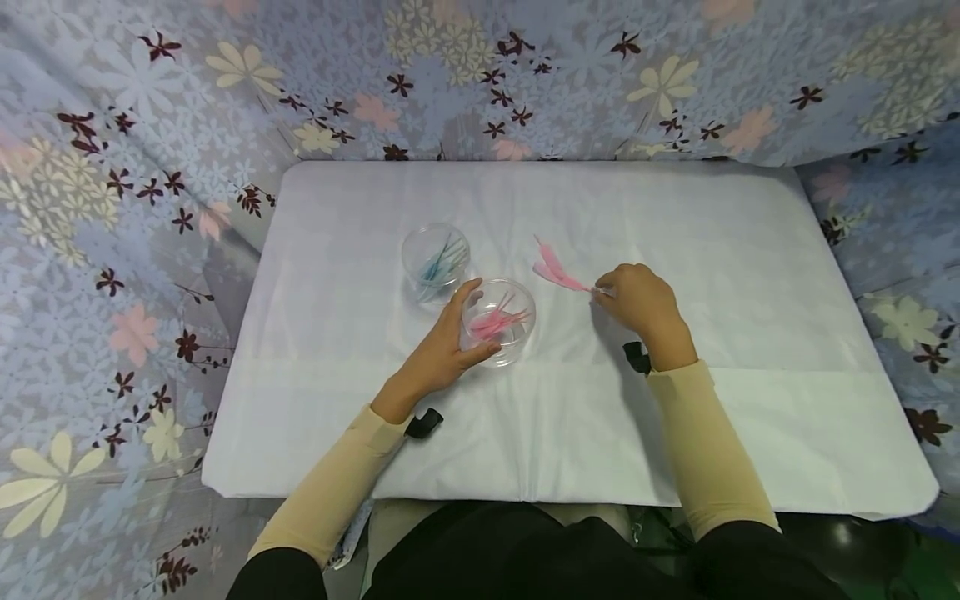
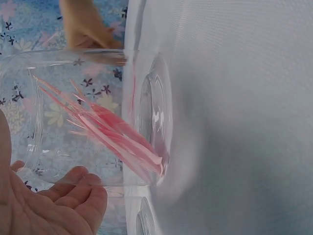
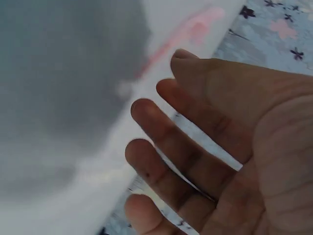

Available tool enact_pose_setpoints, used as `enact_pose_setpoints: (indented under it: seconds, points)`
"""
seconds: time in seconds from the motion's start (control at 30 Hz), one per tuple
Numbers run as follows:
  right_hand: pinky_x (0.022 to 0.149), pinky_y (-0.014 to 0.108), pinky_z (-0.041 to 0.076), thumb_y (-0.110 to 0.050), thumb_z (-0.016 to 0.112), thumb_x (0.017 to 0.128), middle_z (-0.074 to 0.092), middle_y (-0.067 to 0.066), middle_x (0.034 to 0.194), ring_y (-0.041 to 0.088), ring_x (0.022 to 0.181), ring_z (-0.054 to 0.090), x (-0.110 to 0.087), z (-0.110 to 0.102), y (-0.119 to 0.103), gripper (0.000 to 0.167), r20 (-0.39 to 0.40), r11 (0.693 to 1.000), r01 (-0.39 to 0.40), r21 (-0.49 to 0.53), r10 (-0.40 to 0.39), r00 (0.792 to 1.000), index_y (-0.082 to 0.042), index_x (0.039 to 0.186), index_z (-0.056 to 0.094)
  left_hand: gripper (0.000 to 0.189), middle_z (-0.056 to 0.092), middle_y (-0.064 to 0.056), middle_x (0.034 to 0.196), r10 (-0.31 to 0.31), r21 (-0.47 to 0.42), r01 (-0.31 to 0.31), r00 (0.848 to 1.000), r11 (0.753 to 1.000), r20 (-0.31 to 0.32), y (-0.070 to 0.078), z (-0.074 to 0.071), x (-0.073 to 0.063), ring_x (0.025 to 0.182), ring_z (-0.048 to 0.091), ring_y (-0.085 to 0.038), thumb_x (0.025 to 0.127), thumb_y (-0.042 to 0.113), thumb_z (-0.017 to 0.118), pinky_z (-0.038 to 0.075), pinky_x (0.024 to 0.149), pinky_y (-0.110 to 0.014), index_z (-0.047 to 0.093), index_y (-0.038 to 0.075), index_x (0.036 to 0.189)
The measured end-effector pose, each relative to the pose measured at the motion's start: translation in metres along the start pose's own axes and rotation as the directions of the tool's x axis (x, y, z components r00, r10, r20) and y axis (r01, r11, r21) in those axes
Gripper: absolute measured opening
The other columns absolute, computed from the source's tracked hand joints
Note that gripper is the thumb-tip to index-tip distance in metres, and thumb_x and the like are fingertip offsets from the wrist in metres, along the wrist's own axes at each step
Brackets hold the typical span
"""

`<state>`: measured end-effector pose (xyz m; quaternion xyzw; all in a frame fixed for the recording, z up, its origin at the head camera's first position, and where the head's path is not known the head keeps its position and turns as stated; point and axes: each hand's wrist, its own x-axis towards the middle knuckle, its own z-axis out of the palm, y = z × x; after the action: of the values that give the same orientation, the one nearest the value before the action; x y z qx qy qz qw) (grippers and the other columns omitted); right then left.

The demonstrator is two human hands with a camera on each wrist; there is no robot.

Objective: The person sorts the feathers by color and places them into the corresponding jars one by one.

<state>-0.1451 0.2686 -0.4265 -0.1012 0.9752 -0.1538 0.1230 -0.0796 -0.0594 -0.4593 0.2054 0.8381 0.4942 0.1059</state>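
My left hand [image 1: 442, 346] grips a clear round tub [image 1: 517, 346] from its left side, thumb in front and fingers at the back. Inside lean several slim pink strips [image 2: 117, 134], thin at the top and wider below. More pink strips [image 1: 553, 268] lie on the white cloth to the right, their narrow, whitish end toward my right hand [image 1: 641, 304]. The fingertips of that hand are right at this end; in the right wrist view its thumb and fingers are loosely bent, with no clear pinch. Behind the held tub stands another clear tub [image 1: 416, 242] with blue strips [image 1: 442, 267].
A white cloth [image 1: 750, 250] covers the table. Floral curtains [image 1: 450, 108] hang along its back and both sides. The second tub stands close to the left hand's fingers. Black wrist bands [image 1: 425, 423] show below both wrists.
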Motion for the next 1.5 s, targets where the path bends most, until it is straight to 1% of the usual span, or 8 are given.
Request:
enact_pose_setpoints:
  seconds: [0.1,0.2,0.33,0.47,0.6,0.97,1.23,1.5]
  points:
    - [0.084,0.055,0.053,-0.021,0.069,0.096,0.068,0.022,0.119,0.040,0.107,0.064,0.001,0.012,0.008,0.032,0.012,0.999,-0.033,0.012,0.032,0.999,-0.001,0.120,0.073,0.094,0.031,-0.009,0.159,-0.002,-0.002,0.002,1.000,1.000,0.008,-0.002,0.002,-0.002,0.146,0.033,-0.023,0.090,0.058,0.069,0.028,0.119,-0.051,0.007,0.039,0.158]
    - [0.082,0.055,0.053,-0.022,0.072,0.094,0.067,0.021,0.115,0.039,0.105,0.064,0.002,0.017,0.010,0.031,-0.011,0.999,-0.047,0.008,0.048,0.999,-0.002,0.118,0.074,0.094,0.031,-0.010,0.159,0.003,0.001,-0.003,1.000,1.000,0.010,-0.002,0.004,-0.002,0.146,0.033,-0.024,0.090,0.058,0.068,0.027,0.119,-0.051,0.008,0.037,0.159]
    - [0.078,0.053,0.055,-0.021,0.073,0.092,0.068,0.020,0.112,0.037,0.101,0.065,0.003,0.018,0.011,0.025,-0.037,0.999,-0.047,-0.007,0.047,0.998,-0.004,0.111,0.077,0.093,0.031,-0.009,0.159,0.009,0.016,-0.009,1.000,1.000,0.009,-0.002,0.004,-0.002,0.146,0.033,-0.024,0.091,0.057,0.067,0.028,0.119,-0.051,0.007,0.036,0.159]
    - [0.076,0.052,0.055,-0.021,0.075,0.092,0.070,0.018,0.112,0.036,0.099,0.066,0.005,0.018,0.009,0.019,-0.062,0.999,-0.038,0.014,0.039,0.997,-0.007,0.103,0.080,0.093,0.031,-0.009,0.159,0.016,0.027,-0.016,1.000,1.000,0.000,-0.002,0.002,-0.001,0.146,0.033,-0.023,0.091,0.057,0.067,0.027,0.119,-0.050,0.007,0.037,0.159]
    - [0.074,0.051,0.056,-0.022,0.075,0.092,0.072,0.017,0.110,0.035,0.097,0.067,0.007,0.018,0.008,0.018,-0.092,0.999,-0.036,0.014,0.037,0.995,-0.008,0.100,0.081,0.093,0.030,-0.008,0.160,0.019,0.028,-0.019,1.000,0.999,-0.003,-0.001,0.000,0.000,0.146,0.033,-0.022,0.091,0.057,0.067,0.027,0.119,-0.049,0.006,0.038,0.159]
    - [0.078,0.053,0.055,-0.020,0.064,0.098,0.070,0.017,0.107,0.037,0.098,0.065,0.002,0.025,0.006,0.022,-0.094,0.999,-0.036,0.022,0.038,0.995,-0.004,0.104,0.078,0.092,0.031,-0.010,0.158,0.015,0.006,-0.015,1.000,1.000,-0.005,0.001,0.001,-0.002,0.145,0.034,-0.026,0.091,0.058,0.068,0.028,0.118,-0.053,0.008,0.037,0.158]
    - [0.077,0.052,0.056,-0.023,0.072,0.094,0.070,0.017,0.111,0.038,0.100,0.065,-0.009,0.027,0.003,0.020,-0.095,0.998,-0.055,0.028,0.057,0.994,-0.008,0.104,0.080,0.092,0.032,-0.008,0.158,-0.001,0.018,0.001,1.000,1.000,-0.001,0.001,0.004,-0.006,0.145,0.034,-0.025,0.091,0.053,0.070,0.028,0.118,-0.052,0.008,0.038,0.158]
    - [0.078,0.051,0.055,-0.017,0.072,0.093,0.071,0.013,0.102,0.035,0.099,0.061,-0.009,0.027,0.001,0.016,-0.147,0.999,-0.032,0.009,0.033,0.989,-0.006,0.098,0.081,0.093,0.031,-0.007,0.159,-0.002,0.008,0.002,1.000,1.000,-0.004,0.004,0.003,-0.003,0.146,0.033,-0.022,0.090,0.055,0.069,0.027,0.119,-0.051,0.007,0.040,0.158]
